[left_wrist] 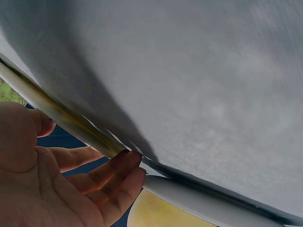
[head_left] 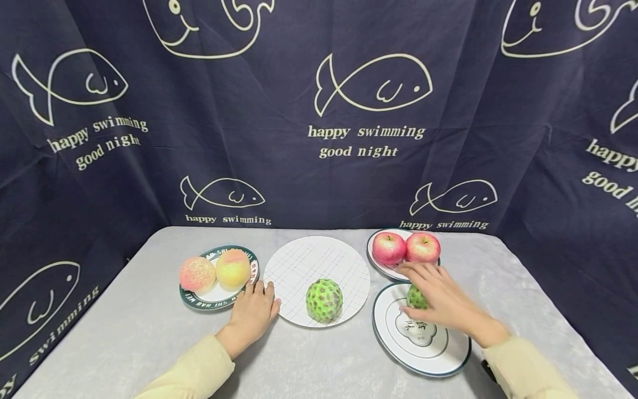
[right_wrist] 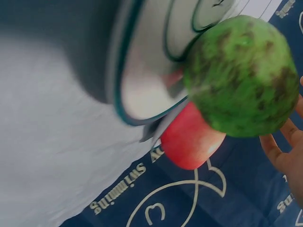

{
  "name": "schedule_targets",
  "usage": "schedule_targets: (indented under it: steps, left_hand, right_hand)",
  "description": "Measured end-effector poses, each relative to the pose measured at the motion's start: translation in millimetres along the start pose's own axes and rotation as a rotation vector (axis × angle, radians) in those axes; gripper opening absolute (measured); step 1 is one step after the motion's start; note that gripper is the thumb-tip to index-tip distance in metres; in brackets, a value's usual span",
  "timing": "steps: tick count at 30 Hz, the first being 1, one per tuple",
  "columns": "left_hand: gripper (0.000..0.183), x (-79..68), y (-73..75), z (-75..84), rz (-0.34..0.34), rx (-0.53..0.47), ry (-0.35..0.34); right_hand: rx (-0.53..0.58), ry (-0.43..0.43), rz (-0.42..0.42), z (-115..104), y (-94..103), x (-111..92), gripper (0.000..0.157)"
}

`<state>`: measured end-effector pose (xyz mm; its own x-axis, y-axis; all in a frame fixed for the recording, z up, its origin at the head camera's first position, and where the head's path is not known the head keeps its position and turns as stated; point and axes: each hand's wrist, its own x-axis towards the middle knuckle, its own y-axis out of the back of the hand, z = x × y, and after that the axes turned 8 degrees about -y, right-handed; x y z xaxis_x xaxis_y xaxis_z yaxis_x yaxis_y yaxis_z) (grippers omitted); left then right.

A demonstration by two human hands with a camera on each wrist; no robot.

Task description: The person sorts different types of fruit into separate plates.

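Observation:
A green custard apple sits on a green-rimmed white plate, partly hidden by my right hand. That hand is over the fruit with fingers spread, thumb on the near side; in the right wrist view the custard apple is in front of the fingers. My left hand has its fingers extended between a round white checked plate and an oval green-rimmed plate. In the left wrist view its fingertips are at the plates' edges. Another custard apple lies on the checked plate.
Two peaches, one pinkish and one yellow, lie on the oval plate. At the back right, two red apples sit on another plate. Behind the grey-covered table hangs a dark blue fish-print curtain.

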<state>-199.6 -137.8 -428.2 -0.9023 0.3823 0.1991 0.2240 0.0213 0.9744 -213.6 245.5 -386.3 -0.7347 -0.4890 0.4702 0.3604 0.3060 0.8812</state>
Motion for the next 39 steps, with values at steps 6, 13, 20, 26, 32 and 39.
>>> schedule_targets:
  steps: [6,13,20,26,32,39]
  left_hand:
    - [0.045,0.2,-1.3,-1.2,0.003,-0.007,0.004]
    - [0.045,-0.3,-1.9,-0.7,0.009,0.005,-0.006]
    - [0.044,-0.3,-1.8,-0.3,0.019,0.011,-0.005]
    - [0.045,-0.2,-1.8,-0.2,0.022,0.009,-0.002]
    - [0.044,-0.6,0.2,0.6,0.019,0.012,-0.003]
    - [0.044,-1.1,0.6,0.6,0.019,0.01,-0.004]
  right_hand:
    - [0.03,0.054,0.0,-13,-1.3,11,0.064]
    - [0.043,0.086,-0.04,-30,-3.3,20,0.062]
    - [0.038,0.132,-0.06,-44,-10.8,28,0.063]
    - [0.046,0.178,-0.068,-55,-17.6,35,0.061]
    - [0.076,0.218,-0.073,-65,-25.7,41,0.06]
    - [0.08,0.241,-0.097,-76,-31.0,48,0.061]
